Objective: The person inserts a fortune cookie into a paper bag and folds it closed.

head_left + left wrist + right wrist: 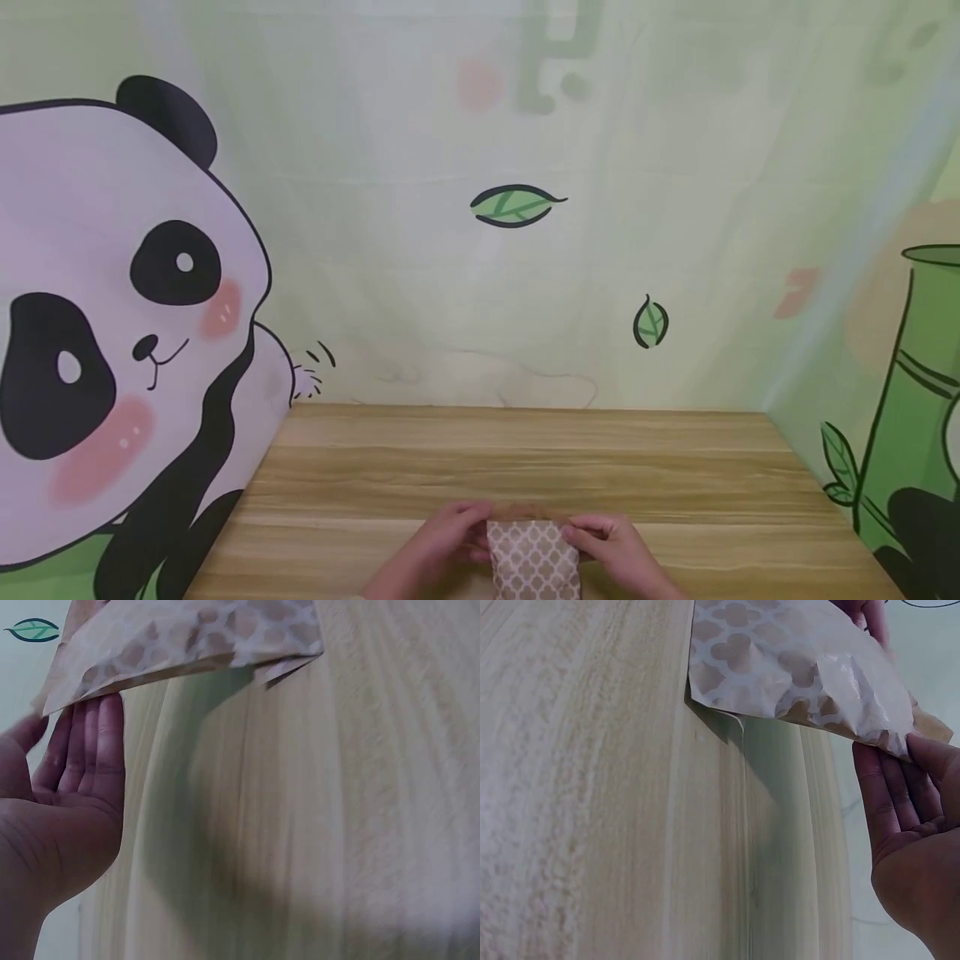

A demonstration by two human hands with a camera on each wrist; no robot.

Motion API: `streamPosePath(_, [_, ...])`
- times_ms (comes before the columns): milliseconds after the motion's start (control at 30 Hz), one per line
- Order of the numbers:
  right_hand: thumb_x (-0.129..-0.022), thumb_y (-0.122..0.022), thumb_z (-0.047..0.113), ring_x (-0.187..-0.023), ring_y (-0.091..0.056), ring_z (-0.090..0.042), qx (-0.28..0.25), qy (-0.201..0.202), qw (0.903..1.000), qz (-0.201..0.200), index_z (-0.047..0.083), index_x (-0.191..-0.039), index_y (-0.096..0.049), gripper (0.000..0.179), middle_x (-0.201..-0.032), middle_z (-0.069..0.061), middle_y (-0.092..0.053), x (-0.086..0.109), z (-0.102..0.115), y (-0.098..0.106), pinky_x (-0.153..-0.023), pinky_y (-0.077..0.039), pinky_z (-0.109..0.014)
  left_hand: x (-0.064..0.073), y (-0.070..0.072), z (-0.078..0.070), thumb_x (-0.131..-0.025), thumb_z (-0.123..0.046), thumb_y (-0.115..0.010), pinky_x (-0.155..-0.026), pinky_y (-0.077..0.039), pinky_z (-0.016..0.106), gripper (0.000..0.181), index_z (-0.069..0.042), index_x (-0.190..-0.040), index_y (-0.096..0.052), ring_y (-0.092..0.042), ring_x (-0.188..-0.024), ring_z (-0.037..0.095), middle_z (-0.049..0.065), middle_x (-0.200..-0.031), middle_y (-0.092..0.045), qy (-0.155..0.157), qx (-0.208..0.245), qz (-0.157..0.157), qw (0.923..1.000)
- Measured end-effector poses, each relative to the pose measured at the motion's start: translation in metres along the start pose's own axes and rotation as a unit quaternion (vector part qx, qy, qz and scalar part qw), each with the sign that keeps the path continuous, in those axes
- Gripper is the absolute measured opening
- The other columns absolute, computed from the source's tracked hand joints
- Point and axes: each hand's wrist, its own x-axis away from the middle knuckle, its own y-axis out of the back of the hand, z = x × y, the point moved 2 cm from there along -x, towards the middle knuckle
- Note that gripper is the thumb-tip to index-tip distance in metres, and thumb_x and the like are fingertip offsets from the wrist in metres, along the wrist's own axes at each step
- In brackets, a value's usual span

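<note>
A brown paper bag [534, 560] with a white lattice print is held upright or slightly tilted near the table's front edge in the head view. My left hand [453, 535] pinches its upper left corner between thumb and fingers. At the upper right corner, my right hand [611, 546] grips the paper the same way. In the left wrist view the fingers lie beneath the edge of the bag [187, 645], thumb on the other side. The right wrist view shows the bag [780, 664] crumpled, its lower end near the table. Its contents are hidden.
A wood-grain table [525, 458] spreads out beyond the hands. Behind it hangs a pale green cloth backdrop [390, 250] printed with leaves. A panda print [97, 208] covers the left side, and a bamboo print [911, 392] the right.
</note>
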Motion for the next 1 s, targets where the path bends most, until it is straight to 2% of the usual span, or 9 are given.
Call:
streamPosePath(100, [-0.107, -0.063, 0.005, -0.089, -0.076, -0.009, 0.0, -0.002, 1.0, 0.0, -0.023, -0.123, -0.062, 0.032, -0.115, -0.034, -0.073, 0.0, 0.002, 0.0, -0.081, -0.063, -0.028, -0.003, 0.002, -0.003, -0.109, -0.027, -0.063, -0.078, -0.065, 0.034, 0.037, 0.008, -0.119, -0.071, -0.073, -0.083, 0.016, 0.007, -0.092, -0.076, -0.008, -0.021, 0.01, 0.9997])
streamPosePath(333, [-0.107, -0.063, 0.005, -0.089, -0.076, -0.009, 0.003, -0.012, 0.9999, -0.007, -0.022, -0.123, -0.064, 0.031, -0.113, -0.032, -0.074, 0.002, 0.002, 0.002, -0.08, -0.064, -0.029, -0.002, 0.003, -0.008, -0.104, -0.023, -0.072, -0.08, -0.066, 0.038, 0.033, 0.009, -0.114, -0.075, -0.074, -0.084, 0.019, 0.009, -0.095, -0.078, -0.019, -0.042, 0.028, 0.9986])
streamPosePath(600, [-0.108, -0.063, 0.007, -0.091, -0.076, -0.009, 0.007, -0.001, 1.0, 0.004, -0.021, -0.123, -0.065, 0.032, -0.11, -0.022, -0.078, 0.002, -0.001, 0.005, -0.08, -0.064, -0.029, -0.001, 0.004, -0.014, -0.104, -0.022, -0.072, -0.081, -0.066, 0.04, 0.03, 0.006, -0.113, -0.077, -0.075, -0.085, 0.02, 0.009, -0.094, -0.078, -0.009, -0.07, 0.056, 0.9959])
streamPosePath(867, [-0.108, -0.062, 0.005, -0.091, -0.076, -0.008, -0.001, 0.007, 0.9999, 0.016, -0.023, -0.123, -0.064, 0.032, -0.113, -0.032, -0.074, 0.003, -0.004, 0.006, -0.08, -0.063, -0.027, 0.0, 0.0, -0.023, -0.101, -0.013, -0.074, -0.081, -0.066, 0.043, 0.022, 0.006, -0.111, -0.078, -0.077, -0.085, 0.023, 0.011, -0.094, -0.079, -0.005, -0.109, 0.07, 0.9916])
streamPosePath(1000, [-0.108, -0.062, 0.006, -0.089, -0.075, -0.008, -0.006, 0.003, 0.9998, 0.016, -0.023, -0.123, -0.064, 0.032, -0.11, -0.026, -0.077, 0.005, -0.004, 0.006, -0.078, -0.063, -0.025, 0.001, -0.002, -0.024, -0.099, -0.009, -0.075, -0.078, -0.066, 0.043, 0.017, 0.006, -0.105, -0.079, -0.077, -0.081, 0.023, 0.012, -0.093, -0.079, -0.019, -0.133, 0.069, 0.9885])
